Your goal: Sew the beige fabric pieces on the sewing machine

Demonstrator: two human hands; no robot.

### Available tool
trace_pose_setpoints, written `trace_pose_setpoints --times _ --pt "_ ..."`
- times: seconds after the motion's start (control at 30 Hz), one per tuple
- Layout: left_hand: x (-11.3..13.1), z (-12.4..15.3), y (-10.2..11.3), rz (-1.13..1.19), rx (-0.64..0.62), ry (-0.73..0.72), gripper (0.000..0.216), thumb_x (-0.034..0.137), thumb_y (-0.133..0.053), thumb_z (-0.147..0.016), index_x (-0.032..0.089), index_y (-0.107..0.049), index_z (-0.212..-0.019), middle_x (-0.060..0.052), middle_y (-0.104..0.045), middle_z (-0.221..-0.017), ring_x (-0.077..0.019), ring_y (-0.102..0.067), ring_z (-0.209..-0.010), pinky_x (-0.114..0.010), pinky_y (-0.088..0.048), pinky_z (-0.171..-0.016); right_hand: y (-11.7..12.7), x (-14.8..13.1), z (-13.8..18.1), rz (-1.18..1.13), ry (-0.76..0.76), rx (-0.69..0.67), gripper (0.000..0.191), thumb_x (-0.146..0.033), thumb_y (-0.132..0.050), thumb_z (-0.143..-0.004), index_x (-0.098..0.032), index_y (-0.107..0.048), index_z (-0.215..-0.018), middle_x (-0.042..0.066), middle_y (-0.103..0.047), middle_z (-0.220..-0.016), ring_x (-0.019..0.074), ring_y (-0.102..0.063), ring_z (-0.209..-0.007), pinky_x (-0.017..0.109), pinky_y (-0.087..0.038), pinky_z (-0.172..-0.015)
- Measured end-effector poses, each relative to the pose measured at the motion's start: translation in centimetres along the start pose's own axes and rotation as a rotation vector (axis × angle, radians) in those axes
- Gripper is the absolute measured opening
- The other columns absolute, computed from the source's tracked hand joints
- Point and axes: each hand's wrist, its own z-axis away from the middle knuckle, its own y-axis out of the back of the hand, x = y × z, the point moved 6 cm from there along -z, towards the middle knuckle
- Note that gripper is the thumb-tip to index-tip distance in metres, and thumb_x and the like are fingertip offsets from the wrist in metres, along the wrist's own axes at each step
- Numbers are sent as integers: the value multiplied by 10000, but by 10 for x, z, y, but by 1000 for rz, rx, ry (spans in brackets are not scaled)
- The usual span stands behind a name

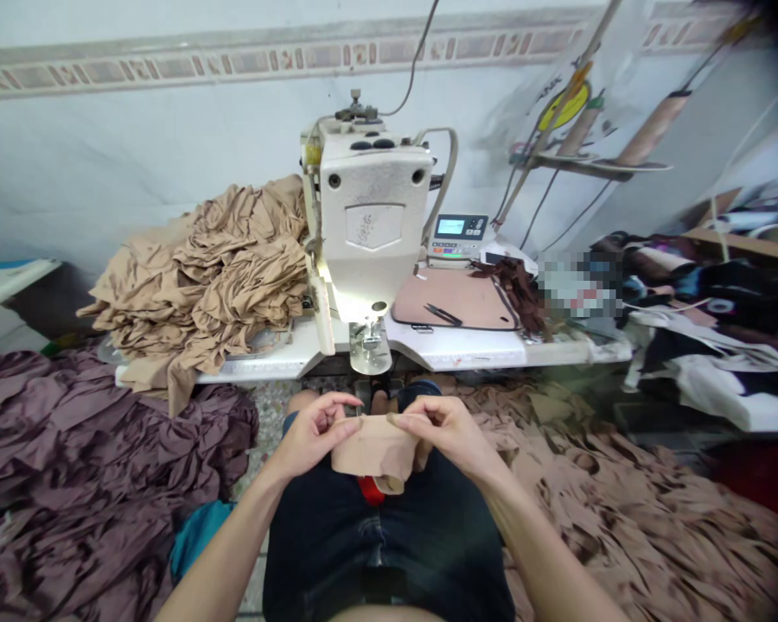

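Observation:
Between my two hands a beige fabric band [371, 447] is stretched over my lap, its lower part curling under. My left hand [324, 426] pinches the band's upper left corner between thumb and fingers. At the upper right corner my right hand [437, 422] grips it the same way. Just beyond the hands stands a white sewing machine [376, 194], with its lit needle area and metal plate [369, 352] facing me. The band is apart from the machine.
Crumpled tan fabric [233, 259] is heaped left of the machine. Small black snips [442, 314] lie on a pink pad [415, 294] at right. Purple cloth [188, 458] piles low at left, beige cloth [596, 466] at right. Thread cones [654, 128] stand upper right.

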Motion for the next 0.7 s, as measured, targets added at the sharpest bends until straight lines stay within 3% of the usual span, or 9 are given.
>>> trace_pose_setpoints --times 0.07,0.13,0.27,0.4,0.57,0.7 --pt "11 -3 3 -40 -3 -75 413 461 -748 -964 176 -795 -1259 -9 -604 -756 -134 -546 -674 -218 -403 -592 -3 -5 -2 -39 7 36 469 -622 -858 -793 -187 -690 -741 -21 -593 -546 159 -556 -408 266 -417 -395" --pt "23 -7 6 -165 1 -166 340 431 -702 -1003 191 -844 -1196 -49 -677 -794 -157 -603 -714 -238 -430 -614 -4 -17 -1 -7 65 93 457 -603 -866 -791 -187 -697 -707 -12 -605 -565 160 -567 -436 277 -453 -417" --pt "40 -11 13 -404 59 -321 283 352 -637 -1052 216 -870 -1136 -73 -769 -832 -183 -676 -744 -272 -461 -659 -2 -52 11 205 324 253 349 -482 -805 -890 -189 -760 -706 28 -672 -661 172 -604 -565 289 -478 -522" --pt "46 -16 13 -419 48 -331 296 315 -580 -1072 209 -856 -1097 -89 -821 -992 -216 -747 -900 -286 -519 -782 0 -76 19 365 519 366 261 -373 -758 -930 -199 -798 -740 29 -683 -670 178 -595 -617 310 -457 -599" --pt "47 -31 14 -236 142 -179 303 388 -619 -1032 189 -847 -1025 -68 -837 -1024 -235 -752 -934 -290 -541 -844 13 -72 -3 246 418 426 301 -432 -801 -867 -187 -767 -695 35 -697 -667 195 -592 -634 323 -443 -617" --pt "49 -41 16 -155 213 -67 346 472 -693 -962 165 -826 -877 -44 -798 -848 -206 -692 -774 -262 -494 -696 20 -61 -26 93 330 398 352 -481 -840 -800 -173 -745 -658 17 -643 -624 171 -531 -607 309 -398 -593"
